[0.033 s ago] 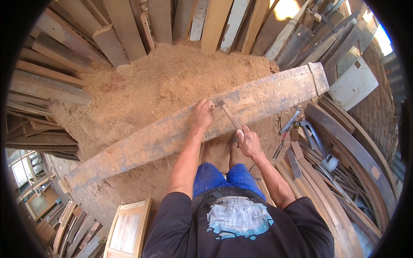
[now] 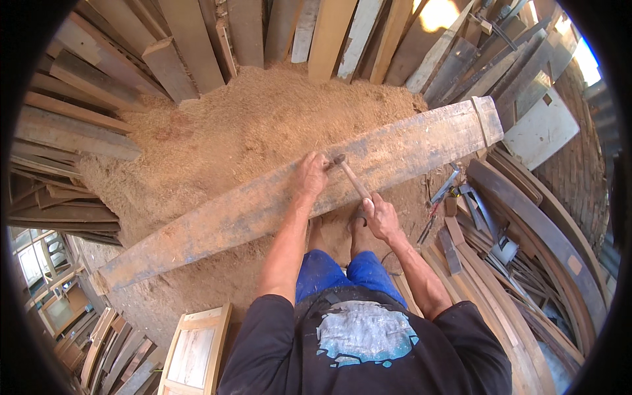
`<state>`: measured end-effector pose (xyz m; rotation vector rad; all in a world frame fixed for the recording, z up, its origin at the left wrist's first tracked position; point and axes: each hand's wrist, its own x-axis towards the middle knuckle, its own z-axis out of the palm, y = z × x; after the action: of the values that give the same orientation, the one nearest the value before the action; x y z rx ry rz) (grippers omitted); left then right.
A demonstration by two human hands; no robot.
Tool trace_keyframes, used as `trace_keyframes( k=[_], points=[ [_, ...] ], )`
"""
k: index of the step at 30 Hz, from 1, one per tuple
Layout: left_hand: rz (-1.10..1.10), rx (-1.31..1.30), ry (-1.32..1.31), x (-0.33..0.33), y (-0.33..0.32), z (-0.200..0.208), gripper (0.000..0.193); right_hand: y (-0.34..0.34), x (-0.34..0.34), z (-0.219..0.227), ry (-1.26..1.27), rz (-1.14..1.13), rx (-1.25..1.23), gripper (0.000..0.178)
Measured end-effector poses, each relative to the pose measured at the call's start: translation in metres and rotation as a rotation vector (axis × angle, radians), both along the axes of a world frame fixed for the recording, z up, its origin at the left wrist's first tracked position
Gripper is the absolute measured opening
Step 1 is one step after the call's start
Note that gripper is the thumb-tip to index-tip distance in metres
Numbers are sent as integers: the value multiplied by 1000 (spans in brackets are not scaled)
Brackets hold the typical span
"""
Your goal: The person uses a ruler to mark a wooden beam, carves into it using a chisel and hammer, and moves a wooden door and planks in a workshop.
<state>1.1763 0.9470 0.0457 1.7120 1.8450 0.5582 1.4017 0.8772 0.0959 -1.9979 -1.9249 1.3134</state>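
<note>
My right hand (image 2: 381, 217) is closed round the wooden handle of a hammer (image 2: 354, 180). The hammer's dark metal head lies over the middle of a long, worn wooden plank (image 2: 421, 141). Just left of the head, my left hand (image 2: 312, 174) rests at the plank with its fingers pinched together. A small dark piece shows between those fingertips and the hammer head, too small to name. The plank runs slantwise from lower left to upper right and carries a thin cross strip (image 2: 486, 122) near its right end. Sawdust is scattered on its top.
Sawdust (image 2: 224, 131) heaps behind the plank, with upright boards (image 2: 247, 33) standing beyond it. At the right lie curved timber (image 2: 540, 224), offcuts and hand tools (image 2: 444, 186). A small panelled wooden door (image 2: 191, 355) stands at the lower left. My feet are under the plank's near edge.
The hammer head has shifted very slightly, and its angle looks a little different. Both hands stay almost in the same place.
</note>
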Motion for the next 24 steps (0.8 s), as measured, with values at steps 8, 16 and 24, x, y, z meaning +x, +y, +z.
trace_keyframes(
  k=[8,16,24],
  points=[
    [31,9,38,-2,-3,-7,14,4,-11,46,278,-19,300,44],
    [25,-77,36,0,1,8,14,4,-14,27,236,-51,299,41],
    [10,12,38,-2,0,2,9,9,-13,42,310,-130,219,42]
  ],
)
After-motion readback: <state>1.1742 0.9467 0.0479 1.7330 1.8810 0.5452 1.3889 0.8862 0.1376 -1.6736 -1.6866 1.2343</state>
